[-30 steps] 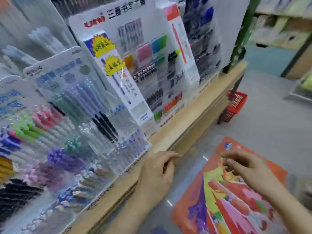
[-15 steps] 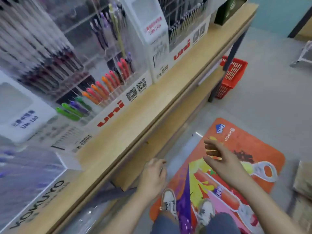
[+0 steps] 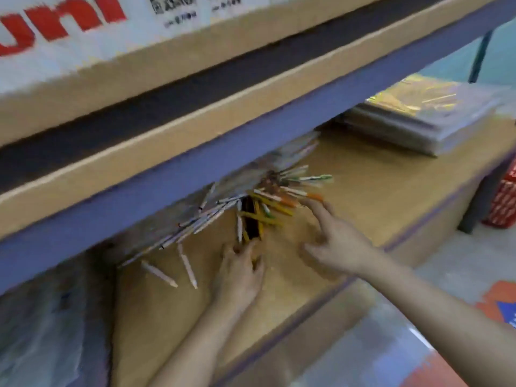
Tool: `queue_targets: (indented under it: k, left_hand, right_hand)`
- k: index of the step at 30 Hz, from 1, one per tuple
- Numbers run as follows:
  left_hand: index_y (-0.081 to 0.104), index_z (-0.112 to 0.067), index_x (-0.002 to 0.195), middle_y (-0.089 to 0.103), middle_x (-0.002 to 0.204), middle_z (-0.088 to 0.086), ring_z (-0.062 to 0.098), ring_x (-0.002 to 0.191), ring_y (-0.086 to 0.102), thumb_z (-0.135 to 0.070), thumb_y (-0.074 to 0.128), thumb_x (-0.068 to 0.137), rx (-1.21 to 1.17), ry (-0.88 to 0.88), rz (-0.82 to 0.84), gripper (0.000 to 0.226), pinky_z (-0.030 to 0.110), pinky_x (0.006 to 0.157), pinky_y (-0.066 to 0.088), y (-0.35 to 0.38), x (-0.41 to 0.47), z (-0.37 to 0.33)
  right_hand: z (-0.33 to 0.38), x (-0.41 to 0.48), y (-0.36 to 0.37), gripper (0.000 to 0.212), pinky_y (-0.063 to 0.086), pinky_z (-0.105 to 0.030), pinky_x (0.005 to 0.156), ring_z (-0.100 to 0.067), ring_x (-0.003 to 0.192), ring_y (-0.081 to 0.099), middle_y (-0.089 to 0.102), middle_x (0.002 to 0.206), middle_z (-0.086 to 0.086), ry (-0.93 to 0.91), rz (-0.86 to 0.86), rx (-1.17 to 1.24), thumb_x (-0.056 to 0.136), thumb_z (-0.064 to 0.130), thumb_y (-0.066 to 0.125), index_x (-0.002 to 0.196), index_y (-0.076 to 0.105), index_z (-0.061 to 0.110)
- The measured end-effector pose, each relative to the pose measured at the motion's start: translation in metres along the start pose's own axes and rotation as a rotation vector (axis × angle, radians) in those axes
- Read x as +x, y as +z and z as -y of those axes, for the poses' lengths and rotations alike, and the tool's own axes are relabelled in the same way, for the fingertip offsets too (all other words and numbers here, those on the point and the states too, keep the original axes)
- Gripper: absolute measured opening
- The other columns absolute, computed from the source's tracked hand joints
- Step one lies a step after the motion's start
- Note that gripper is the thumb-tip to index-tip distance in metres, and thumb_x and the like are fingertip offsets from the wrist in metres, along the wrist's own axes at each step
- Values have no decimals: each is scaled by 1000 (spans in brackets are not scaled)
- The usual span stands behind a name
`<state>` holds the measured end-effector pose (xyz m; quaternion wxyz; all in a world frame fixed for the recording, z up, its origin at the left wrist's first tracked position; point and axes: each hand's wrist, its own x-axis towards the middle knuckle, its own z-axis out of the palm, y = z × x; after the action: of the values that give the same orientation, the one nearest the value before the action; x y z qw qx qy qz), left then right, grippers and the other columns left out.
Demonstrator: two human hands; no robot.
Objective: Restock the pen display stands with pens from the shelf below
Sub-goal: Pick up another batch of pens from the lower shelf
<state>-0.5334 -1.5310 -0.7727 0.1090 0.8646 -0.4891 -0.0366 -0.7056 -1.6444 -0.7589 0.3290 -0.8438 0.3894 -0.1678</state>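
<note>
A loose pile of pens (image 3: 268, 196) lies on the lower wooden shelf (image 3: 377, 174), partly hidden under the upper shelf's blue rail. Several white pens (image 3: 187, 263) are scattered to its left. My left hand (image 3: 240, 275) reaches in from below, and its thumb and fingers pinch the near ends of a few yellow and dark pens (image 3: 251, 227). My right hand (image 3: 332, 241) is spread, its forefinger stretched out and touching an orange-capped pen (image 3: 310, 197) at the pile's right side. Only the white base of the uni display stand (image 3: 83, 32) shows, on the upper shelf.
A stack of plastic-wrapped packs (image 3: 418, 118) sits on the lower shelf at the right. A red basket (image 3: 504, 202) stands on the floor beyond the shelf's end. A clear plastic bag (image 3: 42, 331) hangs at the lower left. An orange floor mat (image 3: 497, 300) lies at the right.
The view has dropped from the display stands to the lower shelf. Both hands, held in the air before, have reached into the pen pile.
</note>
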Motion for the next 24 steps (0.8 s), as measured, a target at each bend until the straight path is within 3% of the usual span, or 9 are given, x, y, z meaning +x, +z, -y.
queue_targets:
  k: [4, 7, 10, 12, 15, 17, 19, 22, 24]
  left_hand:
    - [52, -37, 130, 60, 122, 3, 25, 108, 59, -27, 52, 90, -24, 38, 12, 42, 28, 82, 46, -3, 8, 7]
    - [49, -30, 127, 62, 118, 2, 25, 109, 58, -25, 56, 83, -18, -2, 20, 45, 29, 81, 46, -11, 0, 18]
    - [34, -22, 137, 47, 135, 8, 28, 120, 50, -19, 51, 89, -72, -29, 0, 51, 31, 93, 43, -14, 0, 30]
    - [29, -17, 143, 38, 142, 12, 29, 126, 44, -17, 44, 95, -123, -54, 2, 50, 32, 99, 38, -19, 10, 33]
    - [30, -16, 143, 40, 142, 15, 32, 129, 42, -28, 42, 98, -206, -142, -27, 48, 38, 103, 37, -25, 37, 24]
    - [26, -14, 146, 34, 150, 14, 31, 136, 35, -48, 42, 96, -295, -234, 15, 63, 39, 108, 33, -19, 60, 14]
    - [20, -11, 150, 26, 155, 13, 31, 142, 25, -62, 43, 91, -333, -267, 61, 81, 37, 111, 26, -7, 76, 2]
    - [26, -12, 148, 30, 152, 14, 31, 141, 25, -72, 45, 82, -215, -264, 44, 91, 38, 111, 28, 4, 92, -12]
    - [41, -14, 138, 41, 144, 16, 32, 134, 37, -63, 51, 83, -191, -263, 60, 74, 39, 108, 36, 3, 99, -22]
  right_hand:
    - [-15, 48, 20, 103, 24, -44, 117, -35, 148, 10, 13, 160, -18, 3, -110, -153, 73, 58, 68, 153, 9, 33]
    - [-17, 78, 20, 109, 14, -50, 118, -34, 150, 1, 3, 163, -13, 58, -101, -296, 71, 76, 61, 154, 3, 35]
    - [-22, 107, 17, 104, 8, -53, 119, -33, 150, -5, -3, 164, -10, 152, -23, -285, 75, 84, 44, 155, 0, 34]
    - [-20, 122, 20, 91, 8, -55, 118, -34, 150, -2, 1, 164, -10, 173, -27, -281, 83, 81, 30, 156, 4, 32]
    - [-8, 129, 31, 63, 23, -56, 112, -36, 143, 23, 27, 157, -12, 135, -108, -453, 97, 61, 27, 151, 24, 28]
    - [3, 124, 36, 49, 30, -52, 105, -33, 135, 33, 39, 148, -8, 119, -133, -577, 101, 45, 28, 145, 33, 23]
    - [12, 117, 38, 50, 31, -49, 103, -33, 135, 34, 40, 146, -10, 121, -84, -600, 102, 42, 25, 143, 35, 15]
    - [20, 107, 36, 41, 42, -41, 99, -32, 129, 45, 48, 142, -13, 95, -12, -626, 104, 26, 30, 138, 42, 8]
    - [22, 102, 32, 35, 46, -36, 91, -29, 123, 54, 54, 136, -10, 71, 10, -655, 102, 19, 36, 135, 47, 9]
